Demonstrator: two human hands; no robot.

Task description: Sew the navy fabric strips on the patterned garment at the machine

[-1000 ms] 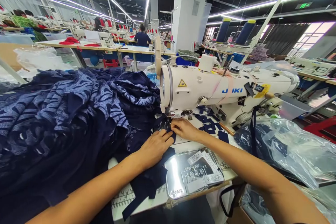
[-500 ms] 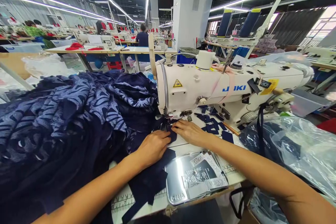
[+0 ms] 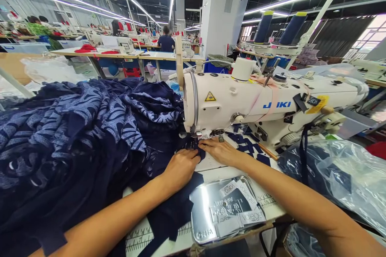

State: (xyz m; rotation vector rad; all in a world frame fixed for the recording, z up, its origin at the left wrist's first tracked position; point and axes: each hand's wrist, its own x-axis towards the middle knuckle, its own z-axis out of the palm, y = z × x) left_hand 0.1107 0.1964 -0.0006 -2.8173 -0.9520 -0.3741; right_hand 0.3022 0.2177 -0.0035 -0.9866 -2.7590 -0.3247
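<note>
Head view shows the left hand (image 3: 181,167) and right hand (image 3: 221,151) pressed flat, fingers spread, on soft, limp navy fabric (image 3: 176,204) beside the sewing machine (image 3: 256,102); it looks best held near its edge.

Dark navy fabric strip (image 3: 177,204), flat across the table edge, under the needle.

Both forearms bare, no sleeves in view up to frame edge. Left hand (image 3: 181,167): no glove, no ring or watch visible; nails short, unpainted as far as can be told. Right hand (image 3: 222,151): same, bare, no wristband or jewellery. Upper arms & rest of body out of frame.
</note>
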